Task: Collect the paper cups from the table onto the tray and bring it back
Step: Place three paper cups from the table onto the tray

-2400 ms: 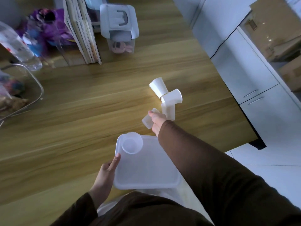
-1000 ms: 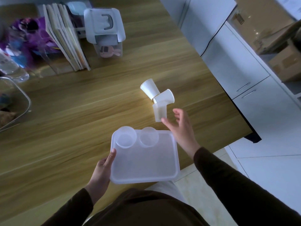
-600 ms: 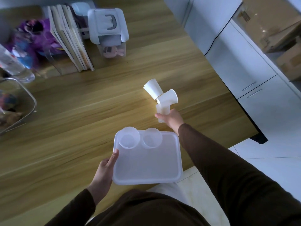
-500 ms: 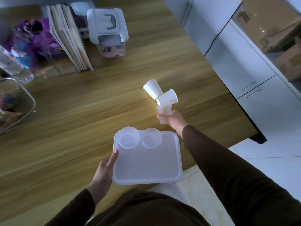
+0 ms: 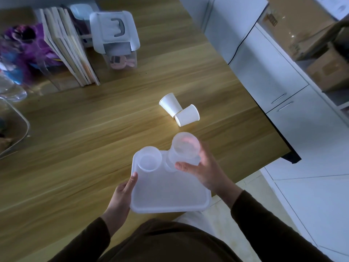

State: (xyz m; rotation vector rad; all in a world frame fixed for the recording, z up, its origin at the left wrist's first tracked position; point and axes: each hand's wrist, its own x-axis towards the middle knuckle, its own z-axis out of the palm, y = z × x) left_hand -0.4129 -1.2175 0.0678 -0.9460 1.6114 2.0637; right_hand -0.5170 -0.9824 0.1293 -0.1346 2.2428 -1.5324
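Note:
My left hand (image 5: 121, 193) grips the left edge of a white plastic tray (image 5: 170, 193), held level over the table's near edge. One paper cup (image 5: 149, 160) stands upright in the tray's far left corner. My right hand (image 5: 203, 170) is closed on another paper cup (image 5: 184, 149), blurred, held over the tray's far right part, above a second cup there that is mostly hidden. Two white paper cups lie on their sides on the wooden table (image 5: 94, 133) beyond the tray: one (image 5: 170, 104) farther back, one (image 5: 187, 115) nearer and to the right, touching each other.
Upright books (image 5: 69, 53) and a lidded clear box (image 5: 115, 38) stand at the table's back. A glass dish (image 5: 13, 133) sits at the left edge. White cabinets (image 5: 273, 72) run along the right, with tiled floor below.
My right hand took the upright cup from beside the two lying cups and carried it back over the tray. The left hand and tray stayed in place.

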